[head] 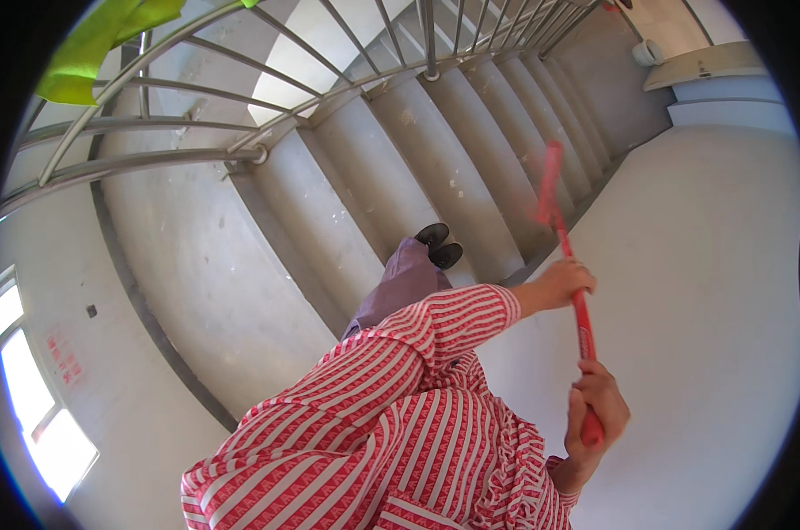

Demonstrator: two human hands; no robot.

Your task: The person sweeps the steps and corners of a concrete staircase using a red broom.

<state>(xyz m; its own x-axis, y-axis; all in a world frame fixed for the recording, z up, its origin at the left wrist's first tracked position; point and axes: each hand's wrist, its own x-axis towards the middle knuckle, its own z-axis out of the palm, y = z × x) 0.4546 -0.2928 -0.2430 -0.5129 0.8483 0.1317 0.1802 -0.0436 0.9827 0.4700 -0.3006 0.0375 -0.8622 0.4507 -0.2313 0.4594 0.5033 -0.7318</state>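
Observation:
A red long-handled tool (584, 324) slants up the right side of the view, in front of the white wall. My left hand (565, 285) wraps around its upper shaft. Lower down, my right hand (598, 404) grips near the rounded butt, with the thumb along the handle. Motion blurs the narrow red head (551, 179), so its exact kind is unclear. That head appears over the concrete stairs (400, 179), close to the wall; contact cannot be told. Both my dark shoes (439, 245) rest on a step.
A metal stair railing (294, 103) borders the left of the flight. Yellow-green sheet material (85, 50) hangs at its upper end. The white wall (691, 278) runs along the right. A bright window (45, 404) and red wall writing (65, 358) are at left. A ledge (704, 63) projects at upper right.

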